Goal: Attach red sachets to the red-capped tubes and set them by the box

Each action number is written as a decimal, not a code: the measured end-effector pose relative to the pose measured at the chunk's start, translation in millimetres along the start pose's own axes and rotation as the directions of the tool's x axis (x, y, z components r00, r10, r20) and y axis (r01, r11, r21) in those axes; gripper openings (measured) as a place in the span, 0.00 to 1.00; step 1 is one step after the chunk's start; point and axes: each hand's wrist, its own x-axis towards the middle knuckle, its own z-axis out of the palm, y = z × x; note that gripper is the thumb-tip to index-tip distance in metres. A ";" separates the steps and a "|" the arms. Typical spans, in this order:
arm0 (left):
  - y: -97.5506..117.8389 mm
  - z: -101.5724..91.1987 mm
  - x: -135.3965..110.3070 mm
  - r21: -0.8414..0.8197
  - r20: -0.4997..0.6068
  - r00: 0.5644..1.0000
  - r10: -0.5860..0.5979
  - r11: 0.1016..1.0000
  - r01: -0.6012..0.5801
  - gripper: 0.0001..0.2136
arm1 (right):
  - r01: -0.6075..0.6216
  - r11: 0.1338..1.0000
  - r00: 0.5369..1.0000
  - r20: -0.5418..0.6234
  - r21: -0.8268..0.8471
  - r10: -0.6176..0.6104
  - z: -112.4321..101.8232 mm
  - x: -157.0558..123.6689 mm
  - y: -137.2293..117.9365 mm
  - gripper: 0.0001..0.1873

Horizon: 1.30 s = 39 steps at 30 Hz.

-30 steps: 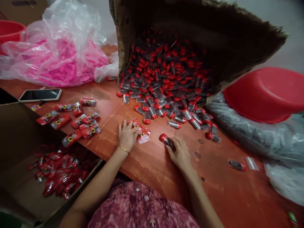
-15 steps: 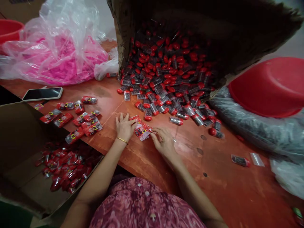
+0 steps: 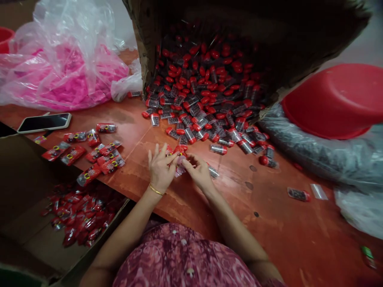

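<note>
Between my hands is a small red printed plastic wrapper [image 3: 180, 149] with a pale, see-through part, partly hidden by my fingers. My left hand [image 3: 161, 169] pinches its near side between thumb and forefinger, the other fingers spread. Opposite, my right hand [image 3: 198, 171] has its thumb and curled fingers on the wrapper's right edge. Beside the right hand lies a clear tube [image 3: 213, 171] of dark beads. Just beyond, a heap of red-capped clear tubes [image 3: 194, 107] spills from a tipped carton [image 3: 139, 38]. Several wrapped packs [image 3: 89, 175] lie to the left.
An open carton [image 3: 26, 227] at lower left holds many wrapped packs [image 3: 79, 215]. A phone [image 3: 44, 122] and a clear bag of pink pieces [image 3: 72, 79] lie at back left. On the right, a red basin [image 3: 332, 99] rests on a filled plastic bag [image 3: 311, 153].
My fingers have closed in over the wrapper, which lay flatter and more exposed before. Both hands have come closer together. The whole view has shifted slightly, moving the surroundings left.
</note>
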 end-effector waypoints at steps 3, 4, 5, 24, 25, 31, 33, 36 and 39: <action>11.4 0.4 -5.8 -0.167 -0.011 0.998 -0.054 0.985 0.051 0.12 | -0.005 0.998 1.000 -0.012 0.061 0.006 4.5 5.3 -3.4 0.15; 13.9 0.9 -7.4 -0.264 -0.003 0.993 -0.120 0.958 0.115 0.14 | 0.006 0.999 0.999 -0.039 0.050 -0.004 3.4 5.8 -4.1 0.16; 16.0 1.6 -8.8 -0.373 0.033 0.978 -0.205 0.905 0.202 0.15 | 0.022 0.999 0.997 -0.071 0.026 -0.020 1.5 5.4 -4.5 0.17; 30.6 3.5 -5.5 -0.739 0.555 0.657 -0.509 0.059 0.671 0.15 | 0.236 0.740 0.956 0.014 -0.630 -0.293 -52.5 -16.0 3.3 0.16; 30.0 2.6 -4.5 -0.733 0.562 0.647 -0.515 0.052 0.678 0.15 | 0.177 0.658 0.955 -0.033 -0.732 -0.294 -65.5 -16.9 7.9 0.18; 31.6 9.8 -7.5 -0.673 0.635 0.591 -0.497 0.020 0.739 0.15 | 0.088 0.601 0.976 -0.053 -0.794 -0.213 -97.5 -33.5 36.1 0.12; 32.0 12.1 -10.2 -0.656 0.651 0.571 -0.500 0.008 0.755 0.16 | 0.040 0.688 0.979 -0.110 -0.725 -0.172 -90.5 -39.5 36.5 0.11; 31.3 11.3 -12.3 -0.649 0.644 0.563 -0.517 0.019 0.760 0.18 | -0.057 0.873 0.985 -0.171 -0.485 -0.032 -77.2 -45.6 30.6 0.12; 30.6 8.6 -12.3 -0.657 0.626 0.574 -0.528 0.039 0.753 0.19 | -0.150 0.983 0.985 -0.099 -0.110 0.139 -67.7 -50.4 22.1 0.17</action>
